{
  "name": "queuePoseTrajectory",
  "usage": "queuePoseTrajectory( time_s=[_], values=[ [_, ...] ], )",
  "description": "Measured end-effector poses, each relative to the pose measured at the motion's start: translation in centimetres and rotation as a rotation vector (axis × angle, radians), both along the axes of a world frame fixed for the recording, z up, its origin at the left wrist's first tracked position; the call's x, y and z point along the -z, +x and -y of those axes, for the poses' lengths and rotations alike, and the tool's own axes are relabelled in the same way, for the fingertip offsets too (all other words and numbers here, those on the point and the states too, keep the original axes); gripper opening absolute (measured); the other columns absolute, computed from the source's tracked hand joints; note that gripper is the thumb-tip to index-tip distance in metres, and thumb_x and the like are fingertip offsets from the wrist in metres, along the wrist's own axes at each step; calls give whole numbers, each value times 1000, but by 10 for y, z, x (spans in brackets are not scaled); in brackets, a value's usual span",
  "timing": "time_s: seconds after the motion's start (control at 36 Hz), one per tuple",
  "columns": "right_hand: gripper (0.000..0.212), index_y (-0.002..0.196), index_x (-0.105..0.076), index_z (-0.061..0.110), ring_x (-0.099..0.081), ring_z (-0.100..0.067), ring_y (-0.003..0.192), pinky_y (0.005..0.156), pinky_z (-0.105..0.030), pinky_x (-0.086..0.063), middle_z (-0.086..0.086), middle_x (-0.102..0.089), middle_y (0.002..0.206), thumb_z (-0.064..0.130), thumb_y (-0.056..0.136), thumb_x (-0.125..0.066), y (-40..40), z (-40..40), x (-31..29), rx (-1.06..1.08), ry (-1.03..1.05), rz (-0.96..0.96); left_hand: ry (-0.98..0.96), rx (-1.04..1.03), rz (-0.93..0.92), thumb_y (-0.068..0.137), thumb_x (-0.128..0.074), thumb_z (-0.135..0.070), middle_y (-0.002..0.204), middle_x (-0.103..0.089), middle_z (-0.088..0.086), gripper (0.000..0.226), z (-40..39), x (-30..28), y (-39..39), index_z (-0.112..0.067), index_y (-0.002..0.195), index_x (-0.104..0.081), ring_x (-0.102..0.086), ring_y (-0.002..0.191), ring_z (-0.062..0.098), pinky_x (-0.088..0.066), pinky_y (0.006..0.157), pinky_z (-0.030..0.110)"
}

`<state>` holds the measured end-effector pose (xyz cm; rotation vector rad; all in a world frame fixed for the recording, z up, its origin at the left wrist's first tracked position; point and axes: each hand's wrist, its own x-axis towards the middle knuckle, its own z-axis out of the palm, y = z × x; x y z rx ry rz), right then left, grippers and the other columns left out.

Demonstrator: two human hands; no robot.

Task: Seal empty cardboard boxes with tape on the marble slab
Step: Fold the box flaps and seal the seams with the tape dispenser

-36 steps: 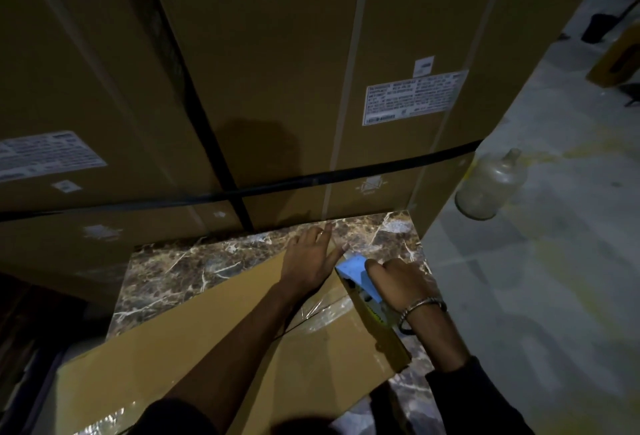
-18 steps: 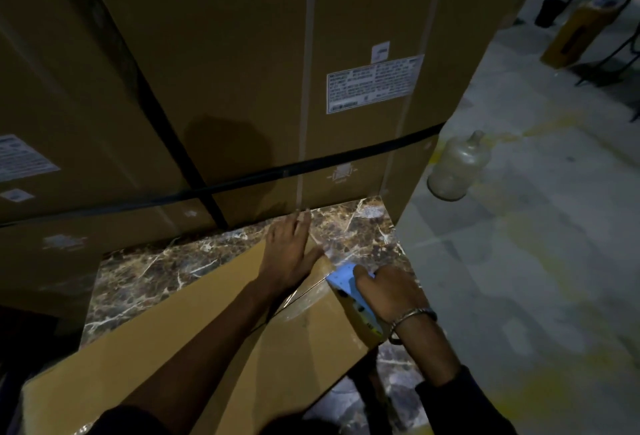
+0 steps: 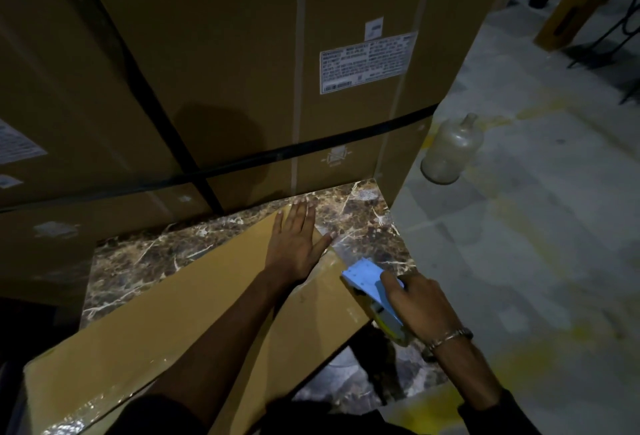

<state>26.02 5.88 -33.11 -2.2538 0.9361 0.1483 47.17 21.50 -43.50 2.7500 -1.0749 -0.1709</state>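
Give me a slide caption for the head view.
Left hand flattens cardboard box on marble slab; right hand grips blue tape dispenser.

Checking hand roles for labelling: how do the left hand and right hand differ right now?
The left hand lies flat with straight fingers on the cardboard box; the right hand curls round the blue tape dispenser. The left sits farther from the camera, the right nearer, and only the right wrist wears a bracelet. Both work over the box's far end.

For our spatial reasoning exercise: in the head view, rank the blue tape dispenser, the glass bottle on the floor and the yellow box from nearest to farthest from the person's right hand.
1. Blue tape dispenser: gripped in the right hand.
2. Glass bottle: on the floor, beyond the hand.
3. Yellow box: far upper right.
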Motion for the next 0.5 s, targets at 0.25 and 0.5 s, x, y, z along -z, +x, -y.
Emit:
queuePoseTrajectory(
  time_s=[0.25,0.5],
  values=[
    [57,54,-37,14,-51,-26,57,58,-39,-38,-9,-45,56,58,90,-38,5,-8,5,-43,-30,-38,-35,-21,-184,99,-17,-84,176,5,12,102,20,-27,-26,-10,169,-4,11,163,24,15,129,48],
    [57,59,-44,14,-50,-19,60,60,-33,-33,-7,-50,61,54,99,-45,-2,-6,2,-47,-29,-36,41,85,-62,108,-6,-55,177,-3,11,75,18,-8,-46,-10,168,-17,5,163,23,11,129,48]
  ],
)
